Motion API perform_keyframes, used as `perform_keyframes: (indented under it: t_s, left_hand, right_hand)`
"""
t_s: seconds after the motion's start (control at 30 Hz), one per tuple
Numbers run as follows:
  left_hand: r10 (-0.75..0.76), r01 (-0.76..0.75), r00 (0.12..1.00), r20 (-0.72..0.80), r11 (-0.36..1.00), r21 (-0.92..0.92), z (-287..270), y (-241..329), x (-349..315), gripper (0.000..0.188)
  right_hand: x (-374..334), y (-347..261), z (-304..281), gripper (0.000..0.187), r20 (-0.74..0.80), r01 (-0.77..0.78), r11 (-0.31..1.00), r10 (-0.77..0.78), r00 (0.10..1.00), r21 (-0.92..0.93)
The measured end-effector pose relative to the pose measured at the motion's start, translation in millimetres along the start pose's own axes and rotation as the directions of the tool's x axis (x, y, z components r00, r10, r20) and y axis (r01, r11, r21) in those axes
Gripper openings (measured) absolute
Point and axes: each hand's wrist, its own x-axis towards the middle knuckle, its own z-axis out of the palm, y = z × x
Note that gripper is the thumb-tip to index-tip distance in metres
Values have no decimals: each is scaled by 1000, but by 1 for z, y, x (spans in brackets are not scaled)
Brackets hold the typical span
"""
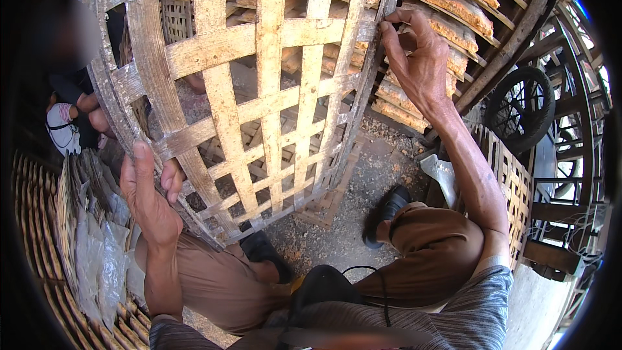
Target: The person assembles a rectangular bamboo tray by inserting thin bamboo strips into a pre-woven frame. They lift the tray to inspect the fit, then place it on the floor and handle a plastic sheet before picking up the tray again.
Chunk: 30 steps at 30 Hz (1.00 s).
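A large woven bamboo tray (223, 91) with an open lattice and a framed border stands tilted up in front of me. My left hand (152, 188) grips its lower left border, thumb on the near side and fingers curled through behind. At the upper right border, my right hand (414, 52) pinches the frame between thumb and fingertips. The tray's lattice carries small crumbs and hides part of what lies behind it.
Racks of trays with thick orange-brown slabs (447, 0) rise at the back right. Plastic sheets (100, 259) lie over slats at left. A person's hand (100, 123) shows at far left. A black wheel (520, 107) and another woven lattice (499, 181) stand at right. Crumbs cover the floor (382, 162).
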Motion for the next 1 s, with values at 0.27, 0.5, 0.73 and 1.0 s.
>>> perform_keyframes:
  t_s: [0.27, 0.5, 0.73, 1.0]
  left_hand:
    - [-23, 24, 999, -36, 1000, 12, 13, 6, -3, 38]
    - [-12, 13, 1000, -24, 1000, 3, 9, -3, -3, 37]
    - [10, -11, 999, -42, 1000, -27, 7, 1, -4, 35]
    - [-5, 4, 999, -41, 999, -36, 5, 3, -3, 30]
  right_hand:
    - [-12, 6, 10, 23, -49, 247, 964, -253, 966, -104]
    - [-24, 6, 26, 29, 7, 191, 978, -191, 982, -88]
    - [-26, -4, 30, 32, -19, 127, 991, -127, 992, 30]
    - [-26, -1, 36, 39, -12, 110, 994, -110, 994, -2]
